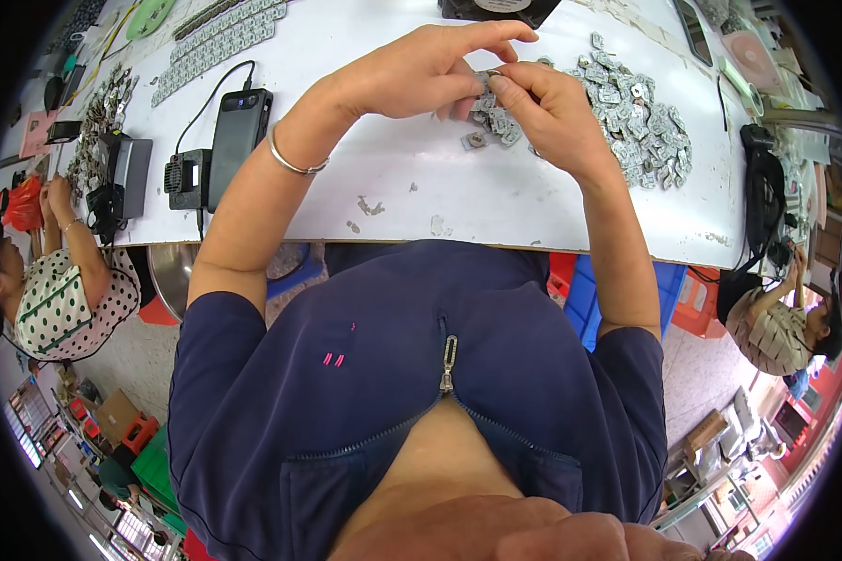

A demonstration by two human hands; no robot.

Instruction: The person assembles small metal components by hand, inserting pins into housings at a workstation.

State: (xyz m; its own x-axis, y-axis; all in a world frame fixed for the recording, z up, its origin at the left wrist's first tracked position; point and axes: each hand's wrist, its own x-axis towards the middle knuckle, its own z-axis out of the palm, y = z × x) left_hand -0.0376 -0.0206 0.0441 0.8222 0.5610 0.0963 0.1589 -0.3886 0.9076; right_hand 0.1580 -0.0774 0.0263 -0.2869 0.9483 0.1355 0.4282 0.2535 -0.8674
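Observation:
Both my hands meet over the far middle of the white table. My right hand (pixel 557 107) is closed, thumb and forefinger pinching a small grey metal part (pixel 489 75) that the fingertips mostly cover. Against it, my left hand (pixel 407 75) has its thumb and lower fingers pressed together, with the forefinger stretched out above; what they hold is hidden. Beneath the fingers lies a small cluster of similar metal parts (pixel 500 129). A larger loose heap of these silvery parts (pixel 636 122) spreads just right of my right hand.
Left of my left forearm lie a black box-shaped device (pixel 241 140) and a smaller black block (pixel 188 178), with a cable. Rows of metal parts (pixel 220 56) are laid out at the far left. A black object (pixel 500 9) stands beyond my hands. Other people sit at both sides.

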